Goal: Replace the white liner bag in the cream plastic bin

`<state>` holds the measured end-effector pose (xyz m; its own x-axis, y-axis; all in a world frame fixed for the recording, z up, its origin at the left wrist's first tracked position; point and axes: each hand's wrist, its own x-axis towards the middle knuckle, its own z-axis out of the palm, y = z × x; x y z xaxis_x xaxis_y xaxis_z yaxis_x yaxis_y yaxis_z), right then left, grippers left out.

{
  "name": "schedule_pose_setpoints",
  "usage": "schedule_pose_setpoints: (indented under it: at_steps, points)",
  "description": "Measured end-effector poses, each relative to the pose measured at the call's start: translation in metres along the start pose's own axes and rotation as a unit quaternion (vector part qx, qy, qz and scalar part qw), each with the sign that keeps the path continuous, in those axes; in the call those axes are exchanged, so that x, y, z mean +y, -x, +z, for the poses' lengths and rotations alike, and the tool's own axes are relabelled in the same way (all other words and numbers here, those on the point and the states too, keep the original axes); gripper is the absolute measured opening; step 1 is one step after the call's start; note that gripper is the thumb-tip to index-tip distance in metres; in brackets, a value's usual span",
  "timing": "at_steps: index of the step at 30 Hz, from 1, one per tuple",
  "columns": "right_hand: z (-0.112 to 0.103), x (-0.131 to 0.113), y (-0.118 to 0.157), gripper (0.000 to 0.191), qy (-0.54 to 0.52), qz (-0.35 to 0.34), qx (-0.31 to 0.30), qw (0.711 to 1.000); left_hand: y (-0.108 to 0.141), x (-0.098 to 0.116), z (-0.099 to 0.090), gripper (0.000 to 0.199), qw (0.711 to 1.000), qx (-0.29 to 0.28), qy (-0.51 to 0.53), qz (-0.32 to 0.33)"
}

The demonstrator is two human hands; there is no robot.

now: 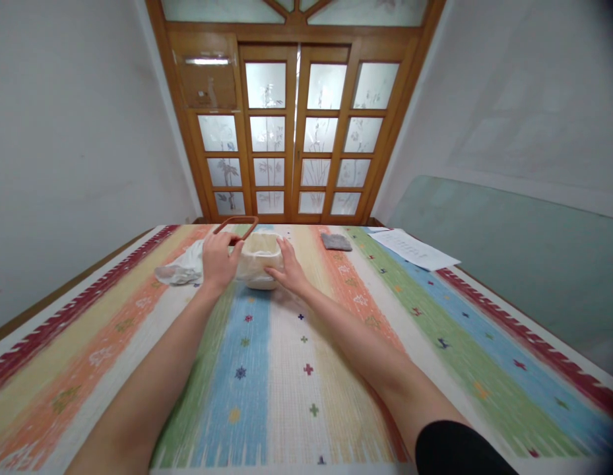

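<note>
A small cream-coloured bin (260, 285) stands upright on the table, lined with a thin whitish plastic bag (257, 267) that is folded over its rim and hangs down the outside. My left hand (220, 264) is closed around the near end of a brown ring-shaped rim (255, 224), held up just left of the bin's mouth. On the bin's right side my right hand (290, 269) grips the bag-covered wall, thumb on the front and fingers at the rim. More crumpled whitish plastic (180, 267) lies to the left, partly hidden behind my left hand.
A striped, patterned cloth (247, 409) covers the table. Beyond the bin to the right lies a folded grey cloth (336, 242). Printed paper sheets (412, 249) are near the right edge. A pale green board (509, 244) leans along the right wall; wooden glazed doors (296, 132) stand behind.
</note>
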<state>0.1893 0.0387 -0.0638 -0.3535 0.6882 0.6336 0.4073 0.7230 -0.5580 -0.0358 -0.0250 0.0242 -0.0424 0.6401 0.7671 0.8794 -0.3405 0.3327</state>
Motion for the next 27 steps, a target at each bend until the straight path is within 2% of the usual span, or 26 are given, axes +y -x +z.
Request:
schedule_pose_setpoints:
  at_steps: [3,5,10,14,17,19,22,25,27]
  points:
    - [0.008,-0.007,0.002,0.098,-0.002,-0.012,-0.007,1.000,0.010,0.025,0.006,0.027,0.998,-0.036,0.014,0.056]
    - [0.012,-0.010,0.003,0.098,-0.011,-0.012,-0.003,1.000,0.018,0.034,0.013,0.027,0.996,-0.057,0.019,0.068]
    - [0.006,-0.018,0.006,0.090,-0.026,0.017,0.048,0.998,0.028,0.042,0.023,0.029,0.996,-0.069,0.026,0.055]
    - [-0.008,-0.028,0.008,0.079,-0.004,-0.018,0.061,0.998,0.028,0.049,0.021,0.029,0.993,-0.072,0.059,0.067]
    - [-0.016,-0.035,0.006,0.064,0.028,-0.029,0.054,0.998,0.024,0.048,0.017,0.030,0.994,-0.045,0.086,0.058]
    - [-0.018,-0.039,0.002,0.053,0.035,-0.030,0.055,0.997,0.018,0.037,0.014,0.031,0.996,-0.006,0.089,0.029]
    - [-0.021,-0.045,-0.006,0.038,0.028,-0.047,0.040,0.998,0.007,0.001,0.015,0.030,0.995,0.037,0.081,-0.033]
    - [-0.023,-0.050,-0.014,0.028,0.016,-0.044,0.019,0.999,0.003,-0.051,0.018,0.033,0.991,0.035,0.015,-0.126]
    - [-0.026,-0.052,-0.017,0.023,0.000,-0.041,0.012,0.999,0.008,-0.087,0.019,0.035,0.983,-0.003,-0.058,-0.176]
